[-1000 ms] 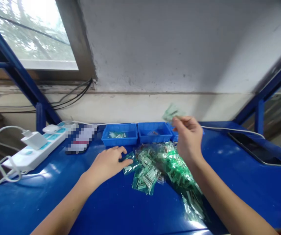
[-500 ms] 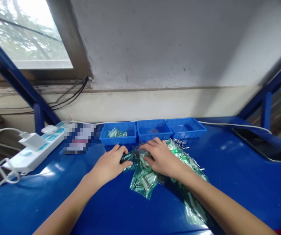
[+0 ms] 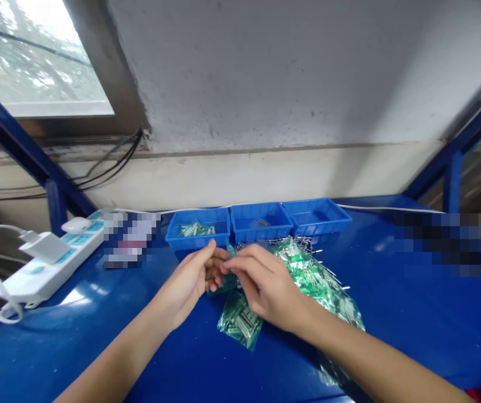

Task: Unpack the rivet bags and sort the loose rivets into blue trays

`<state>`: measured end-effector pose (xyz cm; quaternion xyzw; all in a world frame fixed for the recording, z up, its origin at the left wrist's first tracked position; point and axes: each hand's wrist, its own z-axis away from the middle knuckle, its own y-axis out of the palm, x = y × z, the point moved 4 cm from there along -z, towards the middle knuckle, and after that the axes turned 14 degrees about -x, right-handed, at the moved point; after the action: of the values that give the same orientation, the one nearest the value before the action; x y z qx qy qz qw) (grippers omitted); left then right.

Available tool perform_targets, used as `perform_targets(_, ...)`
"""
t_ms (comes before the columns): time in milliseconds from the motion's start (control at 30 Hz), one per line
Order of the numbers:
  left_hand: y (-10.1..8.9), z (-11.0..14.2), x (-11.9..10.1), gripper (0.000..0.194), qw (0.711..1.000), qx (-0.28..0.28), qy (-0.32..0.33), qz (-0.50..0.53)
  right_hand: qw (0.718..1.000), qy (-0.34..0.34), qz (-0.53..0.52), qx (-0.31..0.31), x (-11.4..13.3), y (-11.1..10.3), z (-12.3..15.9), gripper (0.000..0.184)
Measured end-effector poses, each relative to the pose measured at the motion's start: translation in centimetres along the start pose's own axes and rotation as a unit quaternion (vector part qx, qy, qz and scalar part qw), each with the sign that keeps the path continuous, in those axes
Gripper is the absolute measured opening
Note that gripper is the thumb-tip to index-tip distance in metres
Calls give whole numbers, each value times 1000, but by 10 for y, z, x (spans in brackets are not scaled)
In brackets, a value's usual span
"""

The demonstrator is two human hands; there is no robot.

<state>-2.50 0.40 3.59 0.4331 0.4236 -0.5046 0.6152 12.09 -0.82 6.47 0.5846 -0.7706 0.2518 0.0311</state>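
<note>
My left hand (image 3: 196, 277) has its fingers curled around the edge of a small green plastic bag (image 3: 226, 285), thumb raised. My right hand (image 3: 268, 285) pinches the same bag, its fingertips touching those of my left hand; the fingers cover much of it. Just below lies another green bag (image 3: 241, 322) with short metal pins showing through the film. Beside and partly beneath my right forearm spreads a heap of green bags and loose metal pins (image 3: 311, 274).
Three blue bins stand along the back: the left bin (image 3: 198, 242) holds bagged pins, the middle bin (image 3: 261, 232) a few small pieces, then the right bin (image 3: 320, 226). A white power strip (image 3: 43, 271) lies at left. Pixelated objects lie on both sides.
My hands have lifted off the bags and come together, fingertips meeting at a small green bag. My left hand has turned thumb-up. The view has shifted slightly.
</note>
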Motion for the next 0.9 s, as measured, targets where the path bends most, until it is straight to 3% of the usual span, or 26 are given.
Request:
perform_targets(100, -4, -5, 3, 17, 995, -17, -47, 82, 999, -36, 21, 18, 3, 6, 4, 28)
perform_targets(267, -1, -3, 14, 33, 980, 11, -162, 112, 994, -89, 50, 28, 9, 6, 6, 25)
perform_targets(400, 2, 1, 11, 25, 979, 4, -155, 129, 989, -127, 62, 53, 15, 6, 5, 28)
perform_targets(533, 3, 1, 4, 30, 981, 10, -137, 134, 984, -150, 66, 66, 14, 5, 4, 29)
perform_targets(633, -1, -3, 1, 21, 990, -31, -65, 120, 985, -145, 70, 68, 10, 5, 4, 28)
perform_targets(700, -5, -5, -1, 22, 994, -60, 10, 88, 990, -99, 71, 71, 4, 7, 4, 24)
perform_targets(800, -8, -4, -5, 18, 985, -90, 147, 1, 995, 46, 64, 64, -11, 9, 3, 16)
perform_targets(900, -5, 4, -9, 7, 939, -96, 303, -135, 976, 216, 6, 42, -25, 9, 4, 23)
